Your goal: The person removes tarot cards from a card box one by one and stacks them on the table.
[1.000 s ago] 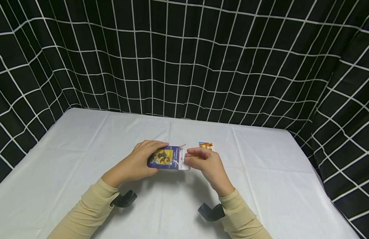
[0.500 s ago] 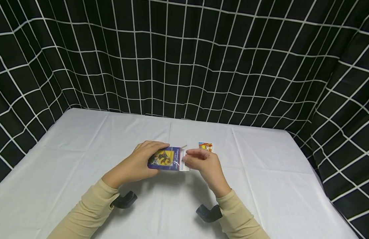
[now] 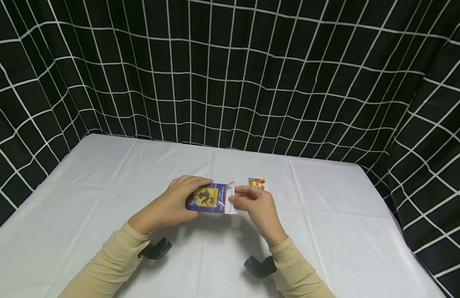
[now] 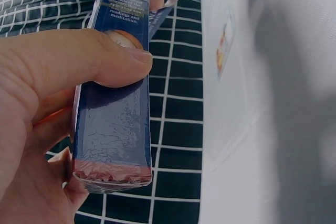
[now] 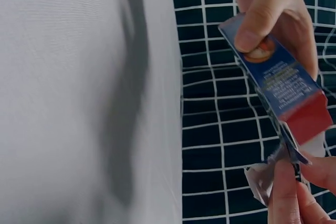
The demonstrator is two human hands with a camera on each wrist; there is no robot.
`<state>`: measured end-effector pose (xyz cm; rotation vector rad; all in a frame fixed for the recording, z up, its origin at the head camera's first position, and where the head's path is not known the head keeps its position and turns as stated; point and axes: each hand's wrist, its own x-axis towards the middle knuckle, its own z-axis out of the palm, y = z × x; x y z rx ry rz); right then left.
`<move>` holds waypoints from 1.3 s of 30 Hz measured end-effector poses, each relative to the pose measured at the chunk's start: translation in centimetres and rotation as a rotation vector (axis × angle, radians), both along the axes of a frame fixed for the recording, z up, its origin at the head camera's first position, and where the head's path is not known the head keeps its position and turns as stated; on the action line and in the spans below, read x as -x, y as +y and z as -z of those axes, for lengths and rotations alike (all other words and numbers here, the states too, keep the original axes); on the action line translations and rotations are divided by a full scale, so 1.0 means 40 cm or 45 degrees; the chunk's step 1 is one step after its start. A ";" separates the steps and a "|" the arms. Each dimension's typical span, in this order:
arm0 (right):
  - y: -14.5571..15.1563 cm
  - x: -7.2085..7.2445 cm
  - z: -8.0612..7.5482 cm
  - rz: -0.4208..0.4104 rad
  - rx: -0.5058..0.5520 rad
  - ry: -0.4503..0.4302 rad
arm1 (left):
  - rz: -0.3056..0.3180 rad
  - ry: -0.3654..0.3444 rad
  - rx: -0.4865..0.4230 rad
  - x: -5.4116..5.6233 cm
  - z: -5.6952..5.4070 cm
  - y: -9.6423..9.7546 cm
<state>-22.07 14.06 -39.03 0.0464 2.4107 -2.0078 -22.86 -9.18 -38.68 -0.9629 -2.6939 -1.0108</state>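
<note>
Snugly, the left hand (image 3: 174,203) grips a blue tarot box (image 3: 205,199) from its left end, thumb along the narrow near side. At its white right end the right hand (image 3: 257,207) pinches with thumb and fingers; whether flap or contents, I cannot tell. The box is raised above a white-clothed table (image 3: 140,165). Beyond the right hand lies a colourful card (image 3: 257,182), partly hidden; a black, white-gridded curtain (image 3: 215,91) hangs along the far side.

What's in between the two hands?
A blue tarot box is between the left hand and the right hand, its white end toward the right one. The head view shows that.
</note>
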 end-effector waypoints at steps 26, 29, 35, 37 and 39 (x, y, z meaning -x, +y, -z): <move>0.046 0.017 -0.022 -0.054 -0.049 0.041 | -0.018 -0.011 0.021 0.006 -0.008 -0.008; 0.051 0.018 -0.023 -0.043 -0.051 0.044 | -0.021 -0.012 0.020 0.007 -0.007 -0.009; 0.066 0.021 -0.030 -0.042 -0.053 0.051 | -0.036 -0.011 0.023 0.010 -0.006 -0.013; 0.070 0.022 -0.032 -0.043 -0.053 0.052 | -0.040 -0.009 0.024 0.012 -0.006 -0.014; 0.074 0.023 -0.035 -0.045 -0.059 0.050 | -0.043 -0.007 0.024 0.013 -0.007 -0.016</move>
